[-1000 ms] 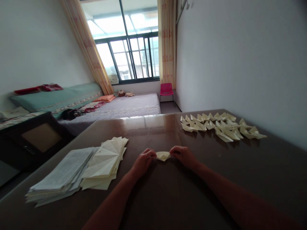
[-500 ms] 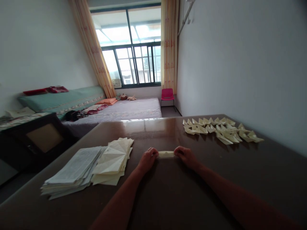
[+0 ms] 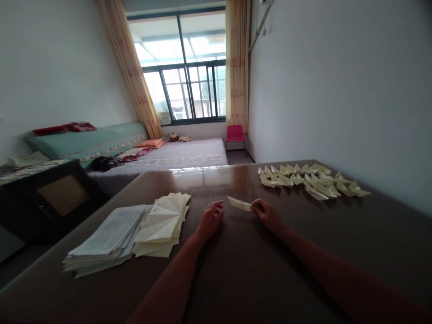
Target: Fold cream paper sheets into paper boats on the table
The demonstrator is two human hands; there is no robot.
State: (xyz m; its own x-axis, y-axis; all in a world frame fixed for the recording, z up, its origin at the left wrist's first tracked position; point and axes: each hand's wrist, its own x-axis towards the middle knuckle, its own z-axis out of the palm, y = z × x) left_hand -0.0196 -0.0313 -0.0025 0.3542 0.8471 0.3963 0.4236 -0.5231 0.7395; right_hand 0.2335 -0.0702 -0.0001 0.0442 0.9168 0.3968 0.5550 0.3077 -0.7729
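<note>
Head view: pinches pointed cream folded-paper boat (image 3: pixel 239 204) with bare right hand (image 3: pixel 268 214) (holds bare left hand (image 3: pixel 209 220) near, fingers apart).

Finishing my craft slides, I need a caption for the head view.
Right hand holding a folded paper by one end, empty left hand beside it, more paper shapes grouped farther right.

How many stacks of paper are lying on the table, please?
2: the greyish stack on the left, and the cream stack beside it, nearer to the left hand.
</note>
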